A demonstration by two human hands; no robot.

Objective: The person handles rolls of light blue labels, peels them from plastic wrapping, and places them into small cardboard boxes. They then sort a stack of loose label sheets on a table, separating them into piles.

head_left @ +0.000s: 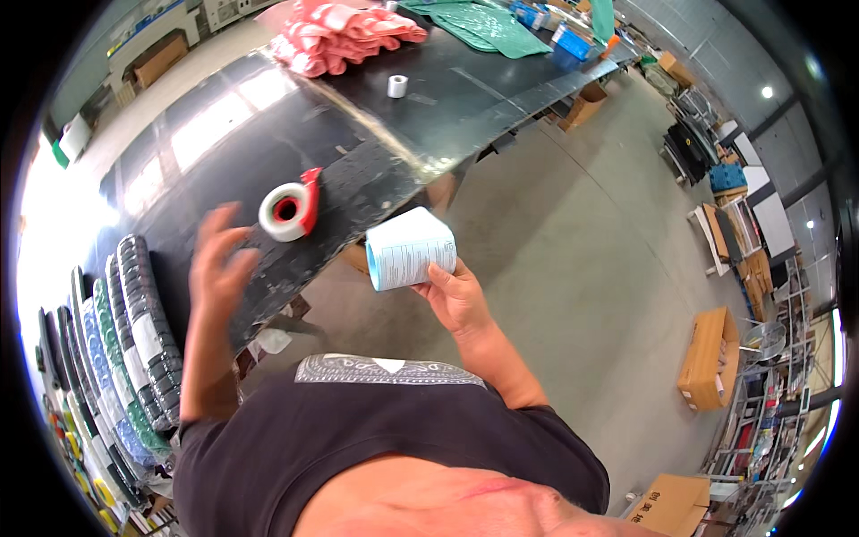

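Note:
My right hand (455, 295) grips a curved paper sheet (413, 249), white with printed lines outside and light blue inside, just off the table's near edge. The thumb lies on its printed face; the other fingers are mostly hidden behind it. Over the dark table my left hand (221, 259) is raised with its fingers apart and nothing in them. A tape dispenser with a roll of clear tape (286, 211) and a red handle lies on the tabletop to the right of that hand.
The black table (358, 170) carries a small white roll (397, 86), a pink cloth pile (335, 36) and green sheets (483, 27) at the far side. Several wrapped rolls (148, 331) stand at the left. Cardboard boxes (710, 358) and shelving (761, 430) line the right.

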